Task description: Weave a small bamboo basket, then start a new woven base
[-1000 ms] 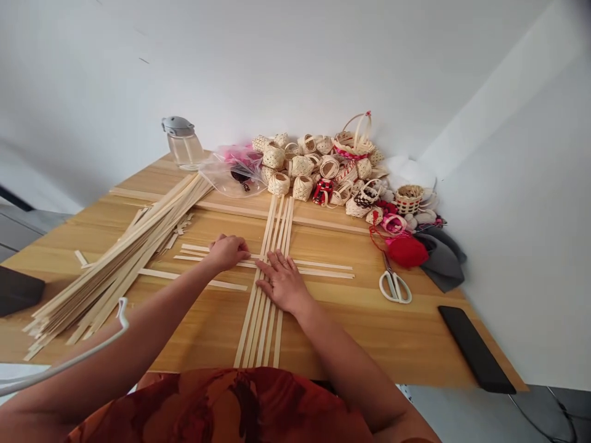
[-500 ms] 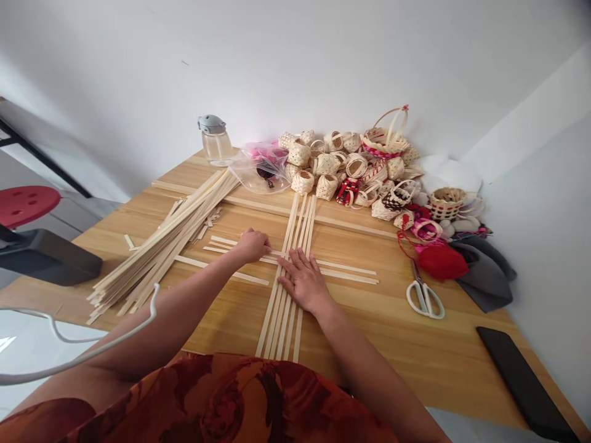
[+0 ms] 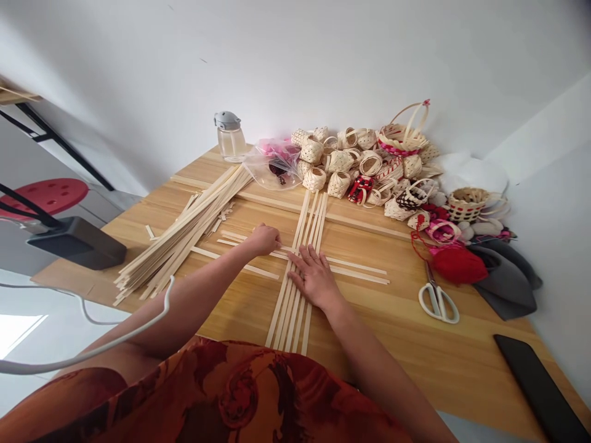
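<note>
Several pale lengthwise strips (image 3: 287, 314) lie side by side on the wooden table, running away from me. Crosswise strips (image 3: 360, 269) pass through them near the middle and stick out on both sides. My right hand (image 3: 314, 277) lies with fingers spread on the crossing, pressing the strips down. Just left of the crossing, my left hand (image 3: 266, 239) is closed at the crosswise strips, its fingertips pinching one near the lengthwise strips. A separate strip (image 3: 235, 262) lies nearer to me, partly under my left forearm.
A bundle of loose strips (image 3: 180, 240) lies at left, near a dark box (image 3: 76, 243) and a bottle (image 3: 231, 138). Small woven baskets (image 3: 340, 161) are heaped at the back. White-handled scissors (image 3: 438, 303), red yarn (image 3: 457, 264) and a black phone-like slab (image 3: 540, 387) lie at right.
The whole view has shifted, so the table and its objects appear farther right. Both hands keep nearly the same places at the crossing.
</note>
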A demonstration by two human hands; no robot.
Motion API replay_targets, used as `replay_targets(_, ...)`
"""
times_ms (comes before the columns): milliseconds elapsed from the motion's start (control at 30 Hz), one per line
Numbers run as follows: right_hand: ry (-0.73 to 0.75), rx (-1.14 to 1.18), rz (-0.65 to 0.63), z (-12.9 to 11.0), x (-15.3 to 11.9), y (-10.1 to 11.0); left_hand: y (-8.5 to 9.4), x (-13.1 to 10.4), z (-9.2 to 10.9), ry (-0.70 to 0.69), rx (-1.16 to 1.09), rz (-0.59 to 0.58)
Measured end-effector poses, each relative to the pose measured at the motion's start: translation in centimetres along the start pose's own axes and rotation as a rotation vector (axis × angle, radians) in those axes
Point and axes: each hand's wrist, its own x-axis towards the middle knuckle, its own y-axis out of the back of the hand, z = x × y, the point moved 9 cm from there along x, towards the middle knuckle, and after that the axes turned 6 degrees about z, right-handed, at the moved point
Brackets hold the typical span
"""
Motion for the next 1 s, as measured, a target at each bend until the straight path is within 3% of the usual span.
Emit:
replay_targets(133,0.004,-0.009,-0.004,0.0,-0.1,-0.1,0.6,-1.0,0.7,-0.013,-0.033,0.085)
replay_targets(300,0.014,0.025,0.041,0.0,0.0,0.1,1.0,-4.0,4.5,-0.143,-0.147,0.263)
replay_targets(400,-0.009,0.125,0.111,0.6,0.0,0.7,0.1,-4.9,6.1,-0.221,-0.219,0.262)
replay_targets(500,-0.039,0.265,0.228,1.7,-0.3,2.2,-0.6,-5.0,6.4,-0.263,-0.246,0.241)
replay_targets(600,-0.096,0.229,0.338,3.2,-0.6,3.8,-0.9,-4.8,6.2,-0.287,-0.246,0.212)
replay_targets(733,-0.231,0.028,0.257,4.7,-0.4,4.1,-1.1,-4.3,6.2,-0.28,-0.234,0.168)
replay_targets(1000,-0.287,0.017,0.151,4.7,0.3,3.5,-1.4,-2.7,6.2,-0.204,-0.21,0.105)
